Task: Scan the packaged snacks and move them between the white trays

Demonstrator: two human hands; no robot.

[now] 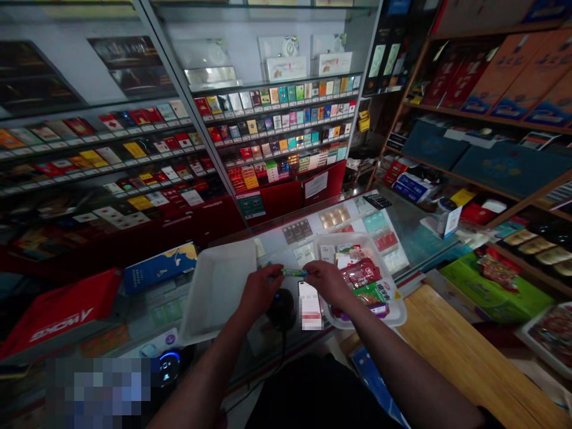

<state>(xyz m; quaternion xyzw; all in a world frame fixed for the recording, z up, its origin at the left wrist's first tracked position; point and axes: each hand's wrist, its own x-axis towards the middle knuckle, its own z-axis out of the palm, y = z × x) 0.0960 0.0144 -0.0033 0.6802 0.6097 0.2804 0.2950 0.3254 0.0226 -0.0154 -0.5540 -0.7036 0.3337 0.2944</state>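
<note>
Head view: slim green tube (pixel 295 273) held between left hand (pixel 261 291), right hand (pixel 328 282).

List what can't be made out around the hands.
Head view:
Slim green stick between left hand and right hand: print too small.
Round black object: partly hidden by left hand.
White rectangular object: lower part pixel-blurred.
Red packet in white plastic tray: end hidden by right hand.

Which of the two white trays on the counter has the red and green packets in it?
The tray on the right, by the right hand, holds the packets; the other white tray, by the left hand, shows none.
</note>
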